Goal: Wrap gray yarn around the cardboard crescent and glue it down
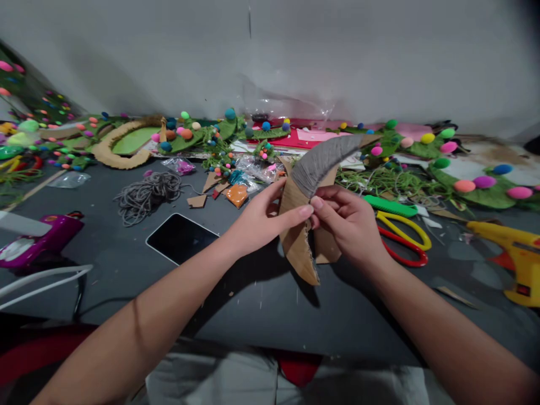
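A curved, crescent-like cardboard piece is held up above the table. Grey yarn is wound tightly round its upper part, while the lower part is bare brown card with a ragged inner edge. My left hand grips the card from the left, thumb across its front and fingers behind. My right hand is closed, with thumb and fingertips pinched at the inner edge where the winding stops. Whether a strand lies between those fingertips is too small to make out. Behind them is another flat cardboard piece.
A loose grey yarn heap and a phone lie left. Scissors with red and yellow handles and a yellow glue gun are right. A purple tool sits far left. Pom-pom leaf decorations line the wall.
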Action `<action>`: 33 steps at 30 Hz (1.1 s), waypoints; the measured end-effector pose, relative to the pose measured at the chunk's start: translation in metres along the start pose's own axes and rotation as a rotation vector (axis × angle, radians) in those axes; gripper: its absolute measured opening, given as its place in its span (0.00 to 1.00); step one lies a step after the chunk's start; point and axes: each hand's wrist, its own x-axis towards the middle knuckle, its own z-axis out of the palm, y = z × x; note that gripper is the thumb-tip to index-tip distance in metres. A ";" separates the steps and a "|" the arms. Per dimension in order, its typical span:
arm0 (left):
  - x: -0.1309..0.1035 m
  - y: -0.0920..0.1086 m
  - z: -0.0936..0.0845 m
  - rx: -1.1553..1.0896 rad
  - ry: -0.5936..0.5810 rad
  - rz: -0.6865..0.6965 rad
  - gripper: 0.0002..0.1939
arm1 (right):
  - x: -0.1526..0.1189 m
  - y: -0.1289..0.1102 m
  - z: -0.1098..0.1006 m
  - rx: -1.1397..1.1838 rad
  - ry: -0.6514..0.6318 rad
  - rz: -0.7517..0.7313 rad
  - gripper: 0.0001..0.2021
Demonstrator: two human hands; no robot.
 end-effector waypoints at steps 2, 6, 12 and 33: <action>-0.001 0.003 -0.001 0.041 -0.024 -0.026 0.33 | 0.000 0.000 -0.001 -0.005 -0.004 0.011 0.09; -0.002 0.002 -0.003 0.035 -0.020 -0.045 0.31 | 0.000 -0.002 0.000 -0.027 -0.070 0.003 0.08; -0.006 0.002 0.000 -0.349 -0.136 -0.216 0.21 | 0.000 -0.006 0.000 -0.077 -0.051 0.057 0.13; 0.003 0.011 -0.026 -0.597 -0.225 -0.479 0.30 | 0.003 -0.008 -0.014 -0.339 0.051 -0.003 0.19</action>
